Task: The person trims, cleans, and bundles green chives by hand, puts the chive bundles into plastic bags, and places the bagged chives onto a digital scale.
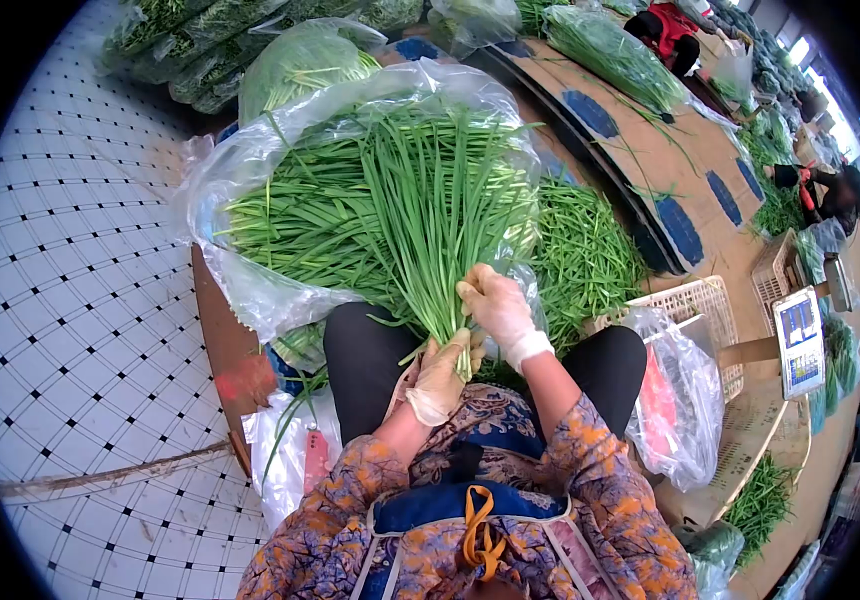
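Observation:
A fanned bunch of long green stalks [425,215] stands between my knees, leaves pointing away from me. My left hand [438,378], in a pale glove, is wrapped round the pale lower ends. Just above it and to the right, my right hand [495,308], also gloved, has its fingers closed at the bunch's right side near the base. Behind the bunch lies a pile of similar greens [320,215] in an open clear plastic bag [260,290]. More loose greens [585,250] lie to the right of the bag.
A cream basket [715,315] and a digital scale display [800,342] are at the right, beside a plastic bag with pink contents [662,400]. Tiled floor [100,320] spreads left. Bagged greens [205,50] lie at the back. Two people [672,32] work at the upper right.

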Available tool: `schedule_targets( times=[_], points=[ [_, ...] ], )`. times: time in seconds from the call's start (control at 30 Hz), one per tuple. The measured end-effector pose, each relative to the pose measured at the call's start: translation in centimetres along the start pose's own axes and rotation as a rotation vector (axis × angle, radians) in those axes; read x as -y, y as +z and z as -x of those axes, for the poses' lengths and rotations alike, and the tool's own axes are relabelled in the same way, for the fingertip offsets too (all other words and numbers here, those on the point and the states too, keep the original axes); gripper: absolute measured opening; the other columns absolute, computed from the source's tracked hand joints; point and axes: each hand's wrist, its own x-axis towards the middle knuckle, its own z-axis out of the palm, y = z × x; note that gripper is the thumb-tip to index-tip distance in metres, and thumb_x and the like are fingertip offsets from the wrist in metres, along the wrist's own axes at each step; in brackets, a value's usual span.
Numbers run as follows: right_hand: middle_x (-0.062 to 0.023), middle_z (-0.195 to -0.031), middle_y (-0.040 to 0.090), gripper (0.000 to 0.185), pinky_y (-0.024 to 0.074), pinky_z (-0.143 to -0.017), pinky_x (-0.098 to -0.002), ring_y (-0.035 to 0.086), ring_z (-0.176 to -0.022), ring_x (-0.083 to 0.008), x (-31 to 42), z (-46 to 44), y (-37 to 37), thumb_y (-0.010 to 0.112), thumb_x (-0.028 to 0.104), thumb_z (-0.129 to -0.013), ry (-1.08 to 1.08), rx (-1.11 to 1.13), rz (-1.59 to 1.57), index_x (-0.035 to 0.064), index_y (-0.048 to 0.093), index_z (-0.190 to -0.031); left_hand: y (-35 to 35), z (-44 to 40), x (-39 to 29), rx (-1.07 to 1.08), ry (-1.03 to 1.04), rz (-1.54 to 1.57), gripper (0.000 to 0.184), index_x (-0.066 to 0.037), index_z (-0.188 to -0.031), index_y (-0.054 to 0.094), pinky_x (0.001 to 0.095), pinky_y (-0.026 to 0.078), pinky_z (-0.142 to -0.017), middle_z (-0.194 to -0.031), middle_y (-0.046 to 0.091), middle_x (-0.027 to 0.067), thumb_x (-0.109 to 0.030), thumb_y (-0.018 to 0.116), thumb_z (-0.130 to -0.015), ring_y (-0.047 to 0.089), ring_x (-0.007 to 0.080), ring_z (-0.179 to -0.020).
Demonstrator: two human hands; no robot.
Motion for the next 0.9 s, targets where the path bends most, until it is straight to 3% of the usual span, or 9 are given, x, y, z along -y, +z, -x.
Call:
schedule_targets(
  times=[0.1,0.23,0.37,0.47,0.57,0.7,0.77,0.83,0.9],
  points=[
    [-0.0096,-0.065,0.06,0.018,0.0463,-0.06,-0.0344,0.06,-0.064,-0.025,-0.4,1.0,0.3,0.059,0.023,-0.084,-0.181,-0.102,0.134,0.0057,0.055,-0.087,-0.6,-0.8,-0.1,0.058,0.006,-0.026,0.027,-0.009,-0.116,0.046,0.0231,0.046,-0.06,-0.093,0.059,0.0064,-0.01,0.052,-0.089,0.058,0.0153,-0.074],
    [-0.0151,-0.079,0.063,0.025,0.0465,-0.071,-0.0425,0.061,-0.079,-0.0328,-0.2,0.0,0.2,0.06,0.03,-0.081,0.007,-0.133,0.199,0.0065,0.055,-0.088,0.4,-0.5,0.4,-0.011,0.015,-0.119,0.025,-0.009,-0.112,0.048,0.0243,0.048,-0.058,-0.093,0.059,0.0043,-0.008,0.054,-0.088,0.06,0.0155,-0.071],
    [-0.0136,-0.077,0.06,0.016,0.0467,-0.068,-0.0402,0.059,-0.074,-0.031,0.3,0.6,1.0,0.061,0.021,-0.08,-0.331,-0.156,0.259,0.006,0.058,-0.085,-0.4,-1.0,0.6,-0.066,0.056,-0.144,0.024,-0.009,-0.111,0.047,0.0257,0.05,-0.056,-0.096,0.059,0.0045,-0.007,0.053,-0.088,0.061,0.0168,-0.074],
    [-0.0125,-0.08,0.06,0.015,0.0472,-0.069,-0.0386,0.059,-0.076,-0.0308,0.5,2.9,1.4,0.063,0.019,-0.077,-0.583,-0.228,0.349,0.0066,0.06,-0.084,-1.7,-2.2,1.2,-0.026,0.142,-0.049,0.027,-0.007,-0.114,0.046,0.0286,0.049,-0.07,-0.1,0.058,0.0046,-0.018,0.051,-0.089,0.059,0.0166,-0.086],
    [-0.0089,-0.076,0.058,0.006,0.0483,-0.067,-0.0359,0.059,-0.073,-0.0272,1.2,4.9,1.1,0.059,0.013,-0.08,-0.697,0.022,0.235,0.0072,0.059,-0.079,-1.7,-1.4,1.1,0.046,0.129,0.117,0.037,-0.001,-0.116,0.044,0.0309,0.044,-0.083,-0.098,0.058,0.0074,-0.027,0.045,-0.09,0.054,0.018,-0.094],
    [-0.0097,-0.081,0.062,0.012,0.0483,-0.067,-0.0315,0.06,-0.074,-0.023,3.2,5.9,-2.0,0.06,0.018,-0.083,-0.584,0.218,-0.241,0.0065,0.063,-0.087,-3.6,-3.2,2.1,0.501,0.36,0.025,0.033,-0.003,-0.116,0.045,0.0272,0.048,-0.072,-0.098,0.058,0.0092,-0.02,0.05,-0.089,0.058,0.0167,-0.084],
    [-0.0083,-0.091,0.063,0.022,0.0496,-0.072,-0.0324,0.06,-0.084,-0.0205,2.2,4.3,-3.8,0.057,0.019,-0.086,-0.232,0.081,-0.984,0.0044,0.058,-0.103,-0.4,-1.1,0.1,-0.031,0.128,-0.359,0.025,-0.006,-0.11,0.047,0.0233,0.047,-0.058,-0.096,0.059,0.0076,-0.016,0.054,-0.088,0.058,0.0129,-0.072],
    [-0.0111,-0.104,0.059,0.046,0.0498,-0.077,-0.0328,0.059,-0.088,-0.0183,-0.6,2.2,-3.8,0.055,0.023,-0.089,0.002,-0.282,-1.095,-0.0035,0.04,-0.123,0.6,-0.8,0.6,-0.125,0.168,-0.269,0.028,-0.004,-0.11,0.045,0.0193,0.042,-0.047,-0.085,0.058,0.0054,-0.003,0.056,-0.085,0.056,0.0114,-0.058],
    [-0.017,-0.114,0.055,0.074,0.0474,-0.086,-0.0327,0.056,-0.102,-0.021,-2.9,1.8,-3.1,0.062,0.03,-0.084,0.169,-0.031,-0.76,-0.0026,0.021,-0.136,0.5,-1.2,1.3,-0.124,0.222,-0.357,0.033,-0.005,-0.113,0.043,0.0202,0.043,-0.048,-0.085,0.056,0.0036,0.001,0.056,-0.084,0.055,0.0104,-0.059]
  ],
)
